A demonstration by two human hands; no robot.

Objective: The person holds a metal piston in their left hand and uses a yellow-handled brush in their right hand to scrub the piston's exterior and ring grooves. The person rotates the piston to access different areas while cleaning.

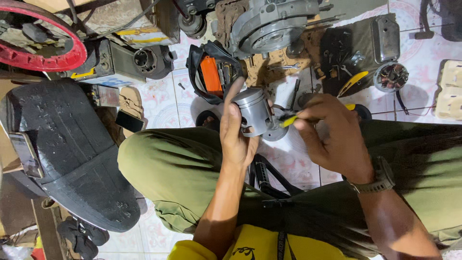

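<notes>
The floor (163, 103) is pale tile with a faint pink floral pattern, crowded with workshop clutter. At nine o'clock lies a black motorcycle seat (67, 149); at eleven, a red-rimmed wheel (43, 58); at twelve, a grey engine casing (274, 24). An egg carton (450, 91) sits at three o'clock. Light is even and soft.

We had only one view, from a camera worn on the person's head. It looked almost straight down, past the chest and onto the lap. It sat close to the two hands, so the left hand (237, 137) and the right hand (332, 135) filled the middle. The knees (159, 163) lay just below it. The tiled floor (163, 101) showed farther off, near the top edge. No second view shared the scene.
</notes>
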